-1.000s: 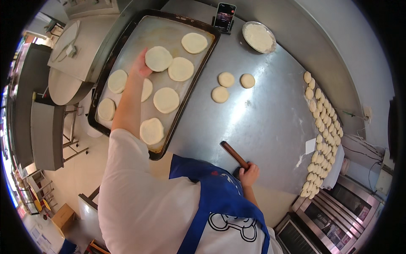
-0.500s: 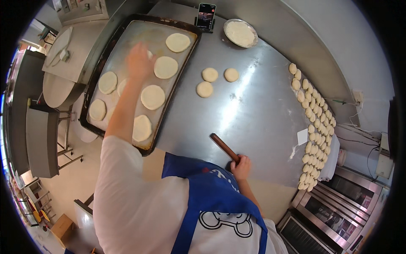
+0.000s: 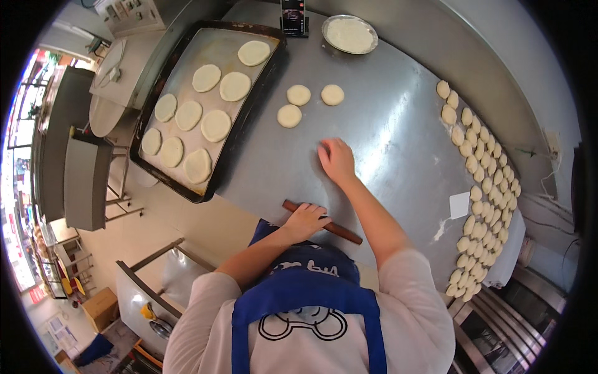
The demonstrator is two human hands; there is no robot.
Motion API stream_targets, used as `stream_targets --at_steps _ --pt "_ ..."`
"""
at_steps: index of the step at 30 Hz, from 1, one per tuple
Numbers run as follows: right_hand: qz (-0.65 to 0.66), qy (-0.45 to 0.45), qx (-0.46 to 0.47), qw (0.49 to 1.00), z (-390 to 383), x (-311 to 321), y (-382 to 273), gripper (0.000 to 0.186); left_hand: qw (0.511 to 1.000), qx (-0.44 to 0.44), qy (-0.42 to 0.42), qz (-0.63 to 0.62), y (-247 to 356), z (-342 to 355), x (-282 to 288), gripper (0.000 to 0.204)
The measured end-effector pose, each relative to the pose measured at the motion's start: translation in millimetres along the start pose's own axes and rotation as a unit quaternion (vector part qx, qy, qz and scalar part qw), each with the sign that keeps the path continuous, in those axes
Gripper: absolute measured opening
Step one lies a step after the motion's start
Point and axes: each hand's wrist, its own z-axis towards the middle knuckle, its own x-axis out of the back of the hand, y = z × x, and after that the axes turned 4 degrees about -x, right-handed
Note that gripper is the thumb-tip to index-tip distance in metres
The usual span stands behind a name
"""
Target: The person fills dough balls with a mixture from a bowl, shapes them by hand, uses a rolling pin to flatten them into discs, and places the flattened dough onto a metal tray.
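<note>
My left hand point(image 3: 304, 222) is closed over a dark wooden rolling pin point(image 3: 342, 233) at the near edge of the metal table point(image 3: 386, 206). Farther out, my right hand point(image 3: 337, 161) hovers over or touches the tabletop, its thumb apart from the bent fingers and nothing visible in it. Beyond it lie three thick dough rounds: one on the right point(image 3: 332, 95), one at the back left point(image 3: 298, 95) and one in front of that point(image 3: 289, 116). Several flattened dough discs point(image 3: 216, 126) are spread over a dark-rimmed baking tray point(image 3: 228, 148) on the left.
Many small dough pieces point(image 3: 483, 218) line the table's right side, beside a white square card or scraper point(image 3: 459, 205). At the back stand a bowl of flour point(image 3: 350, 34) and a phone on a stand point(image 3: 293, 17). Another steel worktop point(image 3: 128, 75) adjoins the tray's left.
My left hand has come back from the tray to the rolling pin. My right hand has let go of the pin and moved forward over the table. The view has shifted too.
</note>
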Motion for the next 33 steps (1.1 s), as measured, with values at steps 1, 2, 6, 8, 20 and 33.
stream_targets --at_steps 1,2,6,8,20,33 --pt "-0.010 0.027 -0.015 0.999 23.2 -16.7 -2.6 0.024 0.999 0.036 -0.008 -0.008 1.5 -5.8 4.9 0.040" --pt "-0.020 0.052 -0.028 0.998 42.0 -35.8 -6.5 0.026 0.997 0.075 -0.013 -0.016 1.0 -14.1 10.0 0.041" --pt "-0.098 0.154 -0.161 0.970 81.1 -86.9 -47.7 0.033 0.985 0.166 0.045 -0.016 -10.8 -38.1 11.0 0.045" --pt "-0.084 0.183 -0.156 0.967 82.5 -101.0 -65.1 0.033 0.983 0.178 0.038 -0.001 -24.4 -49.8 18.6 0.046" --pt "0.182 -0.109 -0.175 0.961 -51.7 -10.0 -74.6 0.033 0.968 0.243 0.040 0.043 -100.5 -40.0 52.7 0.042" --pt "-0.157 -0.043 0.082 0.983 -121.0 -21.2 -42.0 0.020 0.975 0.205 0.060 0.060 -121.4 -9.9 66.7 0.044"
